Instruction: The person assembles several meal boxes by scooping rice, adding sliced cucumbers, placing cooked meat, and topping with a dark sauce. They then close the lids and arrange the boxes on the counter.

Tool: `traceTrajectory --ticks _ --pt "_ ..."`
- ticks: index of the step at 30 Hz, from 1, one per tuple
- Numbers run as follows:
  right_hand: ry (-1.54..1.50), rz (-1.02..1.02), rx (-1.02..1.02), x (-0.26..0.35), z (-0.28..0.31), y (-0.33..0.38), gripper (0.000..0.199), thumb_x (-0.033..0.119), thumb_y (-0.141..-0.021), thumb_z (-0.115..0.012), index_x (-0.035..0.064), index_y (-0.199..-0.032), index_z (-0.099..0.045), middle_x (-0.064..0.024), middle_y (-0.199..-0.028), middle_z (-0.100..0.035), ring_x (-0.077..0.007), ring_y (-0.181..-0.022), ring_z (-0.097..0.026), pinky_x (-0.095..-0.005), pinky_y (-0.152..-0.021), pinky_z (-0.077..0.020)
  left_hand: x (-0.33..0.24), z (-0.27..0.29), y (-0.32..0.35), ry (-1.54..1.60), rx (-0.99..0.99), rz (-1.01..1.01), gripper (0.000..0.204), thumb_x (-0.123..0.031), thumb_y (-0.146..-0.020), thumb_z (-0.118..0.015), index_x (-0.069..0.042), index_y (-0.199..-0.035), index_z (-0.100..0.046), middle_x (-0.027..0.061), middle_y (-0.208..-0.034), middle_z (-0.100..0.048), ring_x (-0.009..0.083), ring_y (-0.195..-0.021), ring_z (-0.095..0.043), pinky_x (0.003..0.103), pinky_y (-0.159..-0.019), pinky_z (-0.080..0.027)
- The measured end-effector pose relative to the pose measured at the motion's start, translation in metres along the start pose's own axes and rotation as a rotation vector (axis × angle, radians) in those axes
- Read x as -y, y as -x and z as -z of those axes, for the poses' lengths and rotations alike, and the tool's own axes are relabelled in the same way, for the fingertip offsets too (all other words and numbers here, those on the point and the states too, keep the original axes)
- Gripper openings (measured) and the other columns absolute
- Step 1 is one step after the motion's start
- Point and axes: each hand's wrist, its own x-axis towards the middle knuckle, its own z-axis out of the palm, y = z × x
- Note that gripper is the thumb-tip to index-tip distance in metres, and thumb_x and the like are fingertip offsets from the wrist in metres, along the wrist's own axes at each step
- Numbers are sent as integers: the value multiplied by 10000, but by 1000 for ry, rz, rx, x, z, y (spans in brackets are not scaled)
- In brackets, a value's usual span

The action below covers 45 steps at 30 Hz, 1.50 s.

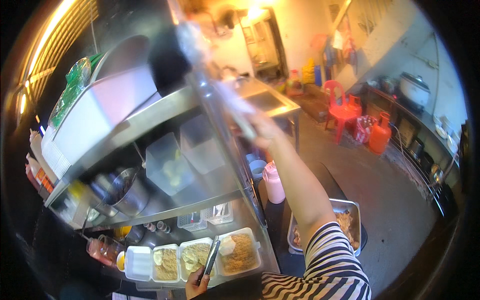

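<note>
**Food stall counter: trays, tongs, raised arm**

Far left, upper shelf: a white rectangular plastic tub [95, 117] with a green plastic bag [70, 92] at its end, on a brushed stainless-steel shelf [160, 112]. Shelf below: a round steel pot [131, 192] and two frosted, square clear plastic containers [167, 165].

Counter, low centre: three white foam trays [192, 257], side by side, filled with crumbly brown fried rice; pale pieces sit on top.

Left hand [196, 286]: fingers closed around the lower end of long dark metal tongs [211, 259], which slant up over the middle tray, tips above the rice.

Right hand [262, 127]: raised on a bare forearm with a striped sleeve, closed on a blurred, pale plastic item [235, 107] beside the steel upright post [220, 130]; what it is cannot be told.

Right of the counter: a pink plastic bottle [273, 182], a steel tray of food [347, 220], then a red plastic chair [340, 110] and orange gas cylinder [380, 132], well apart.
</note>
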Motion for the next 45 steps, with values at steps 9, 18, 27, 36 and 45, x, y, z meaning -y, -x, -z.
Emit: traceTrajectory --ticks 9,18,27,36,45 --pt "-206 -57 197 17 11 12 538 270 -828 -726 100 -1219 -397 -57 -1141 -561 -170 -984 -585 -374 -783 -493 -11 -45 12 204 -70 93 393 -200 -894 -663 31 -1203 -588 70 -959 -572 131 -862 -545 266 -767 -432" --pt "56 12 179 11 -11 10 718 -5 -669 -809 15 -1263 -408 -76 -1089 -589 -166 -1014 -583 -312 -877 -475 -46 -51 13 165 -98 117 389 -187 -889 -671 23 -1205 -589 75 -954 -580 123 -855 -539 260 -764 -424" --pt "522 197 35 39 -23 38 687 -4 -669 -791 14 -1264 -449 -86 -1011 -594 -171 -970 -594 -302 -880 -476 -36 -54 10 42 -99 -48 359 -177 -888 -667 11 -1188 -605 64 -876 -577 131 -781 -538 264 -709 -424" --pt "869 330 -38 50 -32 54 642 -14 -690 -739 65 -1265 -465 -80 -937 -596 -171 -908 -602 -298 -803 -479 -21 -54 8 67 -71 -21 394 -218 -873 -688 -2 -1192 -607 84 -881 -582 153 -777 -553 284 -691 -436" --pt "962 553 -99 20 -15 46 563 28 -712 -741 40 -1222 -503 -95 -1062 -594 -181 -968 -589 -308 -851 -474 -9 -43 14 -86 -79 -77 442 -255 -862 -682 -36 -1232 -581 155 -955 -610 239 -882 -604 335 -786 -473"
